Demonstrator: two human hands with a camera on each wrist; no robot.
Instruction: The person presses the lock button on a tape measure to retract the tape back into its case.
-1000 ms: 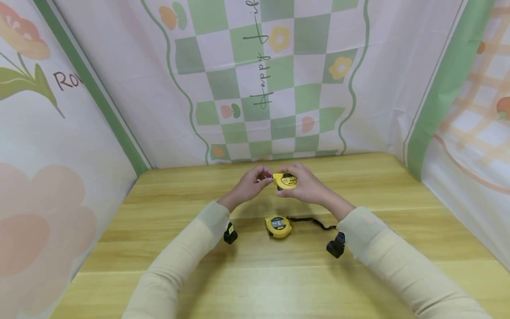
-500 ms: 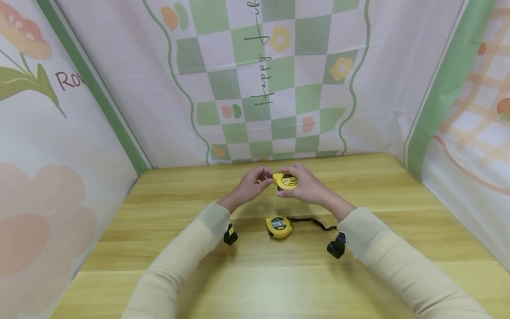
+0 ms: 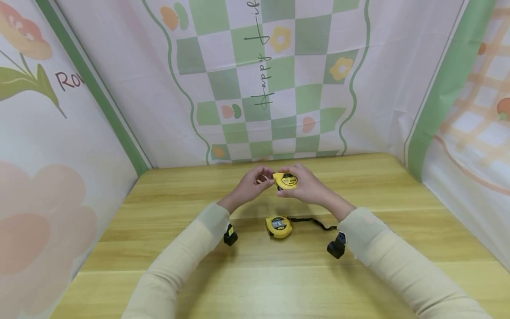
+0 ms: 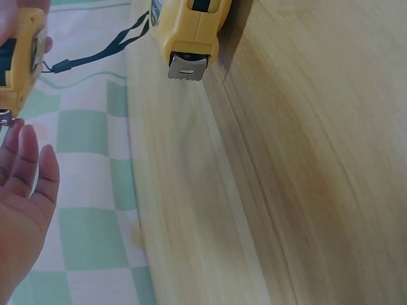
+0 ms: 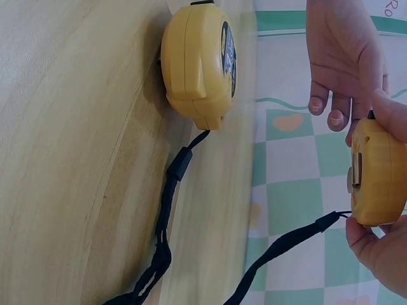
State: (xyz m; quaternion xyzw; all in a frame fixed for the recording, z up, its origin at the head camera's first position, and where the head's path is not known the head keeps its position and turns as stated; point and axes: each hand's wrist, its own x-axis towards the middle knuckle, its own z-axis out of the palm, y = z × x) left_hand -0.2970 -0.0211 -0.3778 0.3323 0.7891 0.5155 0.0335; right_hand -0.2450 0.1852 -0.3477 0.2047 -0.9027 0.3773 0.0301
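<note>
My right hand [image 3: 303,184] grips a yellow tape measure [image 3: 287,180] above the far part of the table, thumb on the near side and fingers on the far side. Its mouth points left, and a black wrist strap [image 5: 289,243] hangs from its rear. My left hand [image 3: 252,182] meets it at the mouth, thumb and forefinger pinching at the small metal hook [image 4: 6,117]; the other fingers are spread in the left wrist view. Between my forearms a second yellow tape measure [image 3: 278,227] lies on the table, its metal hook [image 4: 187,67] at the mouth.
The lying measure's black strap [image 3: 312,220] trails right across the wooden table [image 3: 255,283]. A black wrist camera [image 3: 229,235] sits below the left sleeve, another black camera [image 3: 336,246] below the right. Behind the table stands a printed cloth wall [image 3: 239,88] with green checks.
Over the last second the left fingertips have shifted very slightly toward the held tape measure's mouth. The right hand and the lying tape measure have stayed put.
</note>
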